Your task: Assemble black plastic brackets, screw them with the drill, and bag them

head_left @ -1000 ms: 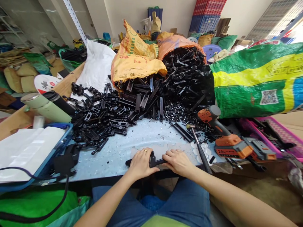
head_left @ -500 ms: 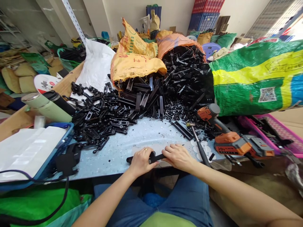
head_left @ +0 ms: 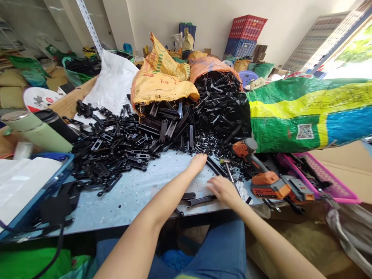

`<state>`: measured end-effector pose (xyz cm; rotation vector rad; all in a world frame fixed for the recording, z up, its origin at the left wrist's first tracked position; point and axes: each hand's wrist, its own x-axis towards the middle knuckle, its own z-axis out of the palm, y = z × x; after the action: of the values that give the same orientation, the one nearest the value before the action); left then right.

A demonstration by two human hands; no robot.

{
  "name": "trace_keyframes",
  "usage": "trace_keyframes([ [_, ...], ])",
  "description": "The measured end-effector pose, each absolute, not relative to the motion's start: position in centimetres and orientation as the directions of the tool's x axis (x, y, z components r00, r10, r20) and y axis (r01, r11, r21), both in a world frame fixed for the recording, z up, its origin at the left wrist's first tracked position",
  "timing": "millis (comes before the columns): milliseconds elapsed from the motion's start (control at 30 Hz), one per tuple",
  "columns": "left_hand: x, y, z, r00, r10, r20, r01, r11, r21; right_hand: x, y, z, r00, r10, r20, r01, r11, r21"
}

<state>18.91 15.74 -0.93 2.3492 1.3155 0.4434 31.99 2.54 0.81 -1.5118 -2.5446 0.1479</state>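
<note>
My left hand (head_left: 198, 162) is stretched forward at the near edge of the heap of small metal pins (head_left: 207, 142). Its fingertips are hidden behind the back of the hand, so I cannot tell whether it holds anything. My right hand (head_left: 223, 190) hovers over the front of the table, blurred, with fingers extended and nothing visible in them. Below and left of it, a black slotted bar (head_left: 202, 200) and another black strip (head_left: 189, 196) lie near the table edge. A hammer (head_left: 231, 174) rests just beyond my right hand.
An orange cordless drill (head_left: 269, 182) stands at the right, beside a pink basket (head_left: 334, 186). Black linkage parts (head_left: 116, 155) cover the left of the table (head_left: 136, 205). Behind are a yellow sack (head_left: 162, 85), an orange sack and a green sack (head_left: 276, 112). Tumblers lie far left.
My hands have parted from the black piece they both held, which now lies on the table. The left hand has reached forward to the pins; the right has shifted slightly right. The view has turned.
</note>
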Motion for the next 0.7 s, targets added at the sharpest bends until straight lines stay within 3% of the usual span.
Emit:
trace_keyframes([
  [133, 15.8, 13.9, -0.9, 0.461, 0.88, 0.114, 0.73, -0.449, 0.516, 33.9, 9.4, 1.8, -0.142, 0.988, 0.054, 0.987, 0.137, 0.084],
  [200, 12.3, 12.0, -0.4, 0.414, 0.897, 0.154, 0.733, -0.429, 0.528, 34.3, 12.4, 1.6, -0.052, 0.999, 0.016, 0.989, 0.049, 0.137],
  [300, 6.0, 7.7, 0.1, 0.287, 0.929, 0.232, 0.734, -0.369, 0.57, 34.5, 15.1, 0.9, -0.023, 0.999, -0.034, 0.991, 0.027, 0.132],
  [433, -0.3, 1.6, -0.7, -0.029, 0.925, 0.378, 0.63, -0.277, 0.726, 34.7, 15.8, 0.9, -0.027, 0.997, -0.078, 0.991, 0.037, 0.128],
  [600, -1.2, -1.9, -2.0, 0.058, 0.895, 0.442, 0.677, -0.36, 0.642, 33.6, 14.0, 3.0, -0.085, 0.996, -0.018, 0.99, 0.086, 0.111],
  [633, -1.0, -2.1, -1.9, 0.094, 0.882, 0.461, 0.7, -0.388, 0.6, 33.0, 13.2, 3.4, -0.127, 0.992, 0.003, 0.989, 0.127, 0.07],
  [700, -0.5, -2.3, -1.8, 0.161, 0.855, 0.493, 0.756, -0.428, 0.496, 31.5, 11.1, 3.9, -0.241, 0.97, 0.041, 0.961, 0.245, -0.126],
])
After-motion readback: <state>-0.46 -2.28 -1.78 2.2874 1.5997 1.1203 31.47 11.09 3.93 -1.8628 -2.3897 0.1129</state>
